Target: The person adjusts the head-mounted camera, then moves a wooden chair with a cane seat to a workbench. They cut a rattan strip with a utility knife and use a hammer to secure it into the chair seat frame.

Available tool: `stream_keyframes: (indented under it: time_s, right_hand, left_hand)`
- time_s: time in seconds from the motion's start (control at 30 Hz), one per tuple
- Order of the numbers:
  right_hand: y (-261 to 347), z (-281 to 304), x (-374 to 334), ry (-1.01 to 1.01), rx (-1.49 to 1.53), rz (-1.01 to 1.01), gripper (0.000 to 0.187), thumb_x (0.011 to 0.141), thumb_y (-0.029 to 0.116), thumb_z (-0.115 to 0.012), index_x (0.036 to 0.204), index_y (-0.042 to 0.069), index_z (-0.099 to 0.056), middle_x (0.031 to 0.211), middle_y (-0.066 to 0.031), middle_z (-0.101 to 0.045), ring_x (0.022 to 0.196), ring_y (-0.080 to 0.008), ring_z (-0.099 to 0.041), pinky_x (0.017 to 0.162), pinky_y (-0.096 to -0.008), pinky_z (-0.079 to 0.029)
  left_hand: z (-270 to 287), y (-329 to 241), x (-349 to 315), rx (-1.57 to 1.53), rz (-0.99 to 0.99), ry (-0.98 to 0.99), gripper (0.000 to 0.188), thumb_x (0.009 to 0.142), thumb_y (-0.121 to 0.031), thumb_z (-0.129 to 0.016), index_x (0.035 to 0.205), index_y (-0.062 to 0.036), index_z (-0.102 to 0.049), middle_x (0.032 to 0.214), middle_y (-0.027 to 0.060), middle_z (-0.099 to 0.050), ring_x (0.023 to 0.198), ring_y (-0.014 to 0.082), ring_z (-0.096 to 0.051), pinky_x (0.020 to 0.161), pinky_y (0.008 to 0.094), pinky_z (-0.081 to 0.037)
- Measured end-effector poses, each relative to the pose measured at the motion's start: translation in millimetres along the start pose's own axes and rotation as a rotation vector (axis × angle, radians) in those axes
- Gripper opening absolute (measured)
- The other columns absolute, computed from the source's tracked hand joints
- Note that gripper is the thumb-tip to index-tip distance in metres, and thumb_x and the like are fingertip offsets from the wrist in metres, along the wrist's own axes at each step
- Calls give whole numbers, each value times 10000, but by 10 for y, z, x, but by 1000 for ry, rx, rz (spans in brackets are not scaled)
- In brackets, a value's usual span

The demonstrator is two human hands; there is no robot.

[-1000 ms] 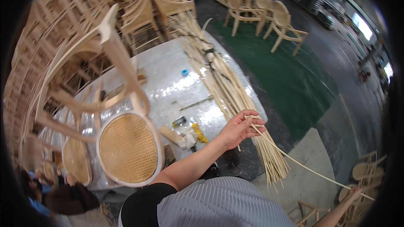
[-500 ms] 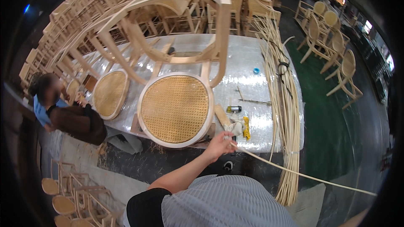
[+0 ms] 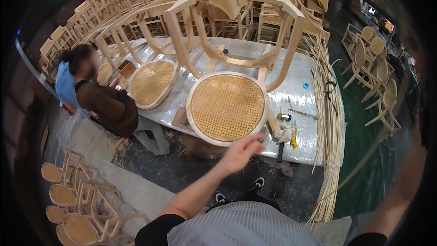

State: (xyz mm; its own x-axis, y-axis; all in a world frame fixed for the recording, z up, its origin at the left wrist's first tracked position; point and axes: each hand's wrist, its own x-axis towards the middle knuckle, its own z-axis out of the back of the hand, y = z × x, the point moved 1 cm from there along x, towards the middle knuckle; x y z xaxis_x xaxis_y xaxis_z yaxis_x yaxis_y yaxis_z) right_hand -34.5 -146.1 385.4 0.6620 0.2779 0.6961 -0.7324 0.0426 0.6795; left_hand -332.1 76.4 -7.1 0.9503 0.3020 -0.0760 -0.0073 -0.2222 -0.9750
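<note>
My left hand (image 3: 243,153) is at the front rim of a chair seat (image 3: 229,109), fingers loosely stretched and somewhat blurred, with nothing visible in them. That seat is round, woven cane in a pale wooden ring, and its chair frame (image 3: 291,41) lies tipped back on the table. My right forearm (image 3: 400,187) rises along the right edge of the picture; its hand is lost in the dark rim. Near that arm a blurred pale cane strip (image 3: 364,163) slants across, and I cannot see what holds its upper end.
A long bundle of cane strips (image 3: 328,132) hangs over the right end of the plastic-covered table (image 3: 291,70). Near it lie a hammer (image 3: 280,151), a white cloth (image 3: 284,134) and a yellow tube (image 3: 294,136). A co-worker (image 3: 107,102) stands left, by another cane seat (image 3: 152,83).
My left hand has let go of the cane strip, which has swung up to the right. My right arm has come into view, raised. The whole view has shifted.
</note>
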Motion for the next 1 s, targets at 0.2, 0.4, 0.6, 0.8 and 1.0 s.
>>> stream_keyframes:
  time_s: [0.2,0.4,0.6,0.8,1.0]
  right_hand:
    - [587,-2114,-1358,565,450,-156,340,1104,349,-534,1358,152,-645,731,58,-574,501,-18,-386,430,-181,-278]
    - [583,-3049,-2913,966,818,-222,317,1126,269,-496,1380,101,-580,716,37,-538,586,-48,-462,521,-209,-376]
    - [-501,-2952,-4757,920,291,-268,205,1068,222,-588,1058,28,-655,838,-178,-667,762,-333,-668,703,-407,-524]
    - [-1488,-1725,-6351,1127,-523,-341,175,955,226,-638,1043,133,-758,1061,-120,-715,1083,-370,-663,887,-523,-540]
    - [-1485,-1533,-5399,792,-674,47,267,820,93,-661,1042,183,-780,983,-68,-640,1024,-312,-571,854,-463,-465]
  left_hand:
    - [558,-2445,-413,219,-791,-288,658,1142,-463,-335,1588,20,-316,1417,230,-598,1308,326,-593,1133,462,-449]
    - [1114,-3956,-524,134,-870,-443,434,1136,-315,-443,1497,-75,-407,919,90,-631,710,161,-602,606,301,-493]
    - [1784,-4294,-396,301,-968,-828,298,1125,-231,-484,1412,-169,-534,721,-53,-452,507,39,-351,410,216,-250]
    - [2598,-5059,-967,654,-615,-821,404,1132,-318,-472,1519,-220,-536,670,-104,-386,459,15,-279,390,194,-215]
    - [3064,-4182,-653,1059,-315,-518,460,1076,-309,-548,1523,-202,-555,759,-80,-469,586,52,-413,499,235,-345]
